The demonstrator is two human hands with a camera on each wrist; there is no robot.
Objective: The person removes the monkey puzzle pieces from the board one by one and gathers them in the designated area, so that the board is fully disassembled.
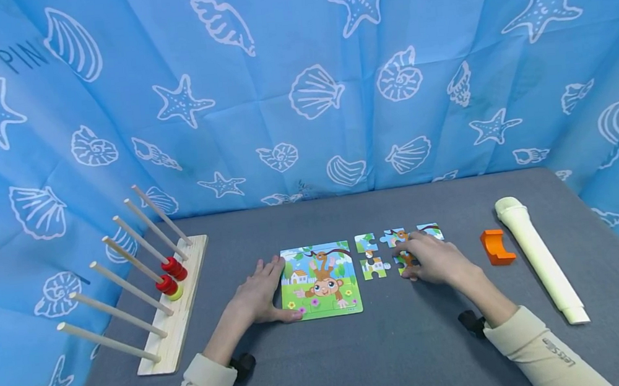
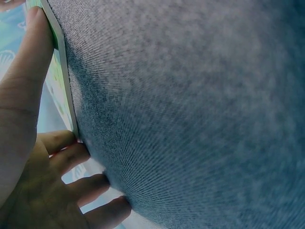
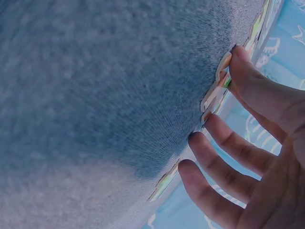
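A monkey picture puzzle board lies flat in the middle of the table. My left hand rests along its left side with fingers spread and fairly straight. In the left wrist view, the thumb lies over the board's edge and the index finger touches its far corner. Right of the board, my right hand holds a jigsaw piece between thumb and fingers, low at the tabletop. That piece is partly covered in the right wrist view. Several other jigsaw pieces lie around it.
At the left stands a wooden peg rack with red rings and a yellow-green ring. An orange curved block and a cream toy microphone lie at the right. A blue shell-print curtain hangs behind the grey table.
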